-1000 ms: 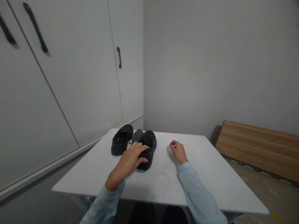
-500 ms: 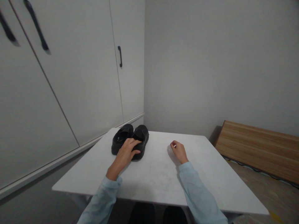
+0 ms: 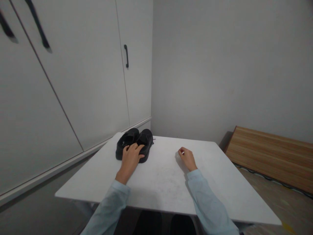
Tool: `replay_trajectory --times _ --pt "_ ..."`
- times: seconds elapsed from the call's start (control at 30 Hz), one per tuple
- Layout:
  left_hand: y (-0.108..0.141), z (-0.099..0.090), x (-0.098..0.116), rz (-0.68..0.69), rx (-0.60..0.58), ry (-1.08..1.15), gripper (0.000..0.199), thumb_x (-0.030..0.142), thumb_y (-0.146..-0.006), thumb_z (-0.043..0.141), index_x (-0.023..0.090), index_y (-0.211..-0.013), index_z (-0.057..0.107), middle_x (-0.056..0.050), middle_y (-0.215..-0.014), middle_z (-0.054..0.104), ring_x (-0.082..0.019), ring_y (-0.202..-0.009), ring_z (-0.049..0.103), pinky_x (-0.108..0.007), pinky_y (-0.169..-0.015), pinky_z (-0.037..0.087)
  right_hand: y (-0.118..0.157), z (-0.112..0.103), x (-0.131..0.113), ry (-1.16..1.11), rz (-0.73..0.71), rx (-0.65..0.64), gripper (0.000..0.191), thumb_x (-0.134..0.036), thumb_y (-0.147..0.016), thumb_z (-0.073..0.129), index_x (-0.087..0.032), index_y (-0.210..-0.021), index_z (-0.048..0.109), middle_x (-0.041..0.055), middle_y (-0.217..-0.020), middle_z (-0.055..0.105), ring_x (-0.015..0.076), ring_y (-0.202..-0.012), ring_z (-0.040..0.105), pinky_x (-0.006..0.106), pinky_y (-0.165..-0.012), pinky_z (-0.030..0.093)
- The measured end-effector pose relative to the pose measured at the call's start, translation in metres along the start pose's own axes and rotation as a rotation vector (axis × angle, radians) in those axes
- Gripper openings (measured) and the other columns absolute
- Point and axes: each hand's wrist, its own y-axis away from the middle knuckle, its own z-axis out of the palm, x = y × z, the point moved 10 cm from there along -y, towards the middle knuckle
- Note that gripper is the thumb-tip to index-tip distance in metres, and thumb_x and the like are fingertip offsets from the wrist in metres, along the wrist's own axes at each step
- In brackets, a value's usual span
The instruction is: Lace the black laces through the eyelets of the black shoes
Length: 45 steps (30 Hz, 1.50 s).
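Note:
A pair of black shoes (image 3: pixel 128 138) stands side by side at the far left of the white table (image 3: pixel 161 182), toes pointing away from me. My left hand (image 3: pixel 131 158) grips them at the heels. Its thumb and index finger are at the back of the right-hand shoe (image 3: pixel 146 138), while other fingers reach over the left-hand one's rim; part of both heels is hidden behind the hand. A lace end sticks out at the right-hand shoe's side. Well to the right, my right hand (image 3: pixel 187 159) rests on the table, fingers curled in, nothing visible in them.
White cabinet doors (image 3: pixel 97 81) with dark handles (image 3: pixel 126 56) rise along the left, close to the table's far left corner. A grey wall (image 3: pixel 210 71) is behind. Wood-grain boards (image 3: pixel 269 156) lean at the right, beyond the table edge.
My left hand and both shoes have shifted slightly away and to the left, and the lace end shows more. More fingers now reach over the left-hand shoe. My right hand has stayed put.

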Motion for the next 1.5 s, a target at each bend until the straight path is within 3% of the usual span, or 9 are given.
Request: replay_trajectory --times 0.17,0.57,0.9,1.0,1.17,1.27,1.37,1.5 --pt "-0.003 -0.006 0.005 -0.042 -0.02 -0.112 0.036 0.023 -0.085 0.055 0.022 -0.121 0.052 -0.013 -0.115 0.06 -0.028 -0.119 0.045 -0.051 -0.101 0.022 0.001 -0.001 -0.003 0.0 -0.007 -0.003 0.021 -0.02 -0.079 0.045 -0.018 -0.076 0.066 0.0056 -0.078 0.07 0.015 -0.067 0.059 0.024 -0.065 0.038" --pt "-0.012 0.0 -0.001 -0.028 -0.12 -0.194 0.033 0.027 -0.085 0.056 0.022 -0.116 0.052 -0.011 -0.105 0.062 -0.029 -0.108 0.05 -0.051 -0.092 0.028 0.001 -0.002 -0.003 -0.021 -0.014 0.0 0.021 -0.021 -0.08 0.045 -0.017 -0.077 0.066 0.0054 -0.079 0.07 0.0146 -0.068 0.059 0.023 -0.066 0.039" --pt "-0.032 -0.002 0.008 -0.085 -0.33 -0.209 0.028 0.035 -0.082 0.059 0.018 -0.104 0.059 -0.014 -0.101 0.067 -0.032 -0.1 0.056 -0.05 -0.085 0.033 0.003 -0.002 -0.009 -0.012 -0.027 -0.037 0.02 -0.019 -0.08 0.047 -0.019 -0.075 0.066 0.0055 -0.079 0.07 0.0153 -0.07 0.06 0.022 -0.065 0.039" --pt "-0.036 -0.011 0.029 -0.057 -0.259 -0.181 0.031 0.035 -0.081 0.061 0.017 -0.107 0.058 -0.014 -0.103 0.065 -0.033 -0.101 0.056 -0.049 -0.087 0.033 0.004 -0.002 -0.013 -0.001 -0.042 -0.054 0.02 -0.018 -0.081 0.048 -0.019 -0.075 0.066 0.0055 -0.078 0.07 0.0157 -0.07 0.061 0.022 -0.065 0.038" --pt "-0.031 -0.007 0.093 0.152 -0.154 -0.09 0.032 0.032 -0.081 0.063 0.016 -0.108 0.057 -0.014 -0.107 0.062 -0.032 -0.105 0.053 -0.052 -0.096 0.027 0.006 0.004 -0.024 -0.003 -0.113 -0.129 0.02 -0.017 -0.082 0.047 -0.018 -0.078 0.066 0.005 -0.08 0.07 0.0149 -0.071 0.06 0.022 -0.066 0.039" --pt "-0.023 0.013 0.133 0.297 -0.164 -0.026 0.028 0.03 -0.082 0.061 0.018 -0.107 0.057 -0.011 -0.105 0.062 -0.028 -0.105 0.053 -0.048 -0.097 0.03 0.008 0.008 -0.033 0.002 -0.186 -0.165 0.019 -0.016 -0.083 0.046 -0.017 -0.08 0.066 0.0051 -0.08 0.069 0.0146 -0.073 0.06 0.021 -0.068 0.038" --pt "-0.016 0.035 0.159 0.407 -0.162 0.04 0.026 0.026 -0.085 0.057 0.016 -0.109 0.055 -0.011 -0.104 0.062 -0.027 -0.103 0.054 -0.044 -0.094 0.035 0.009 0.011 -0.036 0.021 -0.219 -0.185 0.02 -0.013 -0.082 0.046 -0.016 -0.081 0.065 0.0054 -0.08 0.068 0.0145 -0.075 0.06 0.021 -0.07 0.038" --pt "-0.01 0.061 0.166 0.46 -0.211 0.146 0.027 0.023 -0.087 0.053 0.014 -0.112 0.052 -0.01 -0.105 0.062 -0.024 -0.1 0.055 -0.038 -0.088 0.041 0.01 0.017 -0.034 0.065 -0.215 -0.216 0.021 -0.008 -0.079 0.047 -0.016 -0.081 0.065 0.0062 -0.083 0.068 0.0148 -0.078 0.06 0.021 -0.072 0.038"
